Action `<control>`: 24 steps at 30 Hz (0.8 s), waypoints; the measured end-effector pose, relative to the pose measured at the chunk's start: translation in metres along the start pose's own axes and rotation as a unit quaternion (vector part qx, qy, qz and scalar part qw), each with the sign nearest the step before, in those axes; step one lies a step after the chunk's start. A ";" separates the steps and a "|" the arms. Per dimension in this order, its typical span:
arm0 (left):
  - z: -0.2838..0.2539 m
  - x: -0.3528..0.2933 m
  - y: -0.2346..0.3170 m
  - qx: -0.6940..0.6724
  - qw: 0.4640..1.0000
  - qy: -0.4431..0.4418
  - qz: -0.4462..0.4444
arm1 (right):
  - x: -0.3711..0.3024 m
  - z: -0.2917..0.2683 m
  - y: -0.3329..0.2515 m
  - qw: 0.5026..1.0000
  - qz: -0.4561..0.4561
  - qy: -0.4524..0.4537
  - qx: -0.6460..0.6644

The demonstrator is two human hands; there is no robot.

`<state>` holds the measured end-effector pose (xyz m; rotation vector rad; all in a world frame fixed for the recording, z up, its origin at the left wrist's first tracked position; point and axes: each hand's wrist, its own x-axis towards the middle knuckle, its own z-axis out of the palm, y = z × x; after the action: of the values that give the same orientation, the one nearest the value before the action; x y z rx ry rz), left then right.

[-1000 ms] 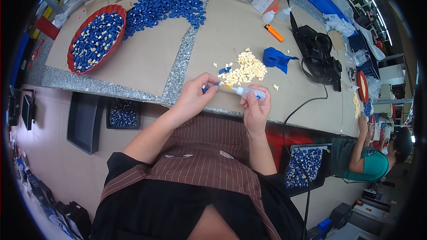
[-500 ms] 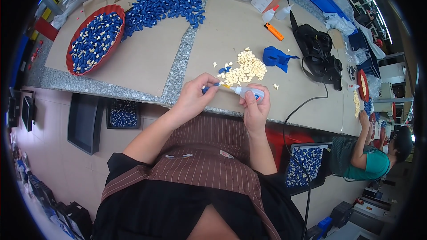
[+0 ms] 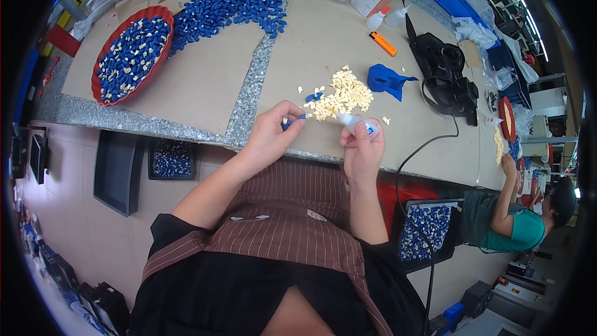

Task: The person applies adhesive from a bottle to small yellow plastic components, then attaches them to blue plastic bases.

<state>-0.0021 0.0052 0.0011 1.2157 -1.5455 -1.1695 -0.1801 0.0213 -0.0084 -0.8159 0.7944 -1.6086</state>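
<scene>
My left hand point(image 3: 272, 132) pinches a small blue piece point(image 3: 302, 117) just above the table's front edge; the fingers hide part of it. Gripped in my right hand point(image 3: 363, 154) is a small white squeeze bottle point(image 3: 360, 127) with a narrow nozzle, like a glue bottle. The nozzle points up and left, apart from the blue piece. Beyond both hands lies a pile of small cream-coloured pieces point(image 3: 349, 92), with a loose blue piece point(image 3: 315, 97) at its left side.
A red scalloped bowl point(image 3: 168, 46) of blue and cream pieces stands left, beside many blue pieces point(image 3: 230, 9). Farther right lie a blue cloth point(image 3: 385, 81), an orange lighter-like object point(image 3: 383, 44), white bottles point(image 3: 395, 17) and black straps with a cable point(image 3: 438, 56). Another person point(image 3: 516, 227) works at right.
My right hand has drawn the bottle back to the right, and its nozzle has come away from the blue piece. My left hand has hardly moved.
</scene>
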 end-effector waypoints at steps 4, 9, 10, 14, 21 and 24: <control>-0.008 0.004 0.009 -0.194 0.971 -0.058 -0.128 | 0.006 -0.001 -0.015 0.989 0.081 0.092 0.083; -0.007 0.003 0.005 -0.286 0.939 -0.106 -0.161 | 0.015 -0.001 -0.035 0.966 0.055 -0.012 -0.254; -0.003 0.000 0.000 -0.288 0.938 -0.108 -0.161 | 0.018 -0.002 -0.036 0.965 0.054 -0.011 -0.256; 0.004 -0.007 -0.006 -0.084 0.995 -0.054 0.017 | 0.024 -0.008 -0.033 0.919 0.091 -0.022 -0.382; 0.000 -0.008 -0.003 -0.067 0.995 -0.074 -0.001 | 0.037 0.013 -0.023 0.737 0.074 -0.019 -0.672; 0.000 -0.008 -0.001 -0.070 0.995 -0.073 0.000 | 0.042 0.018 -0.023 0.685 0.080 -0.040 -0.723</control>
<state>-0.0002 0.0129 -0.0004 1.0584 -1.5405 -1.3688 -0.1830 -0.0180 0.0250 -1.7818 2.0369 -0.4628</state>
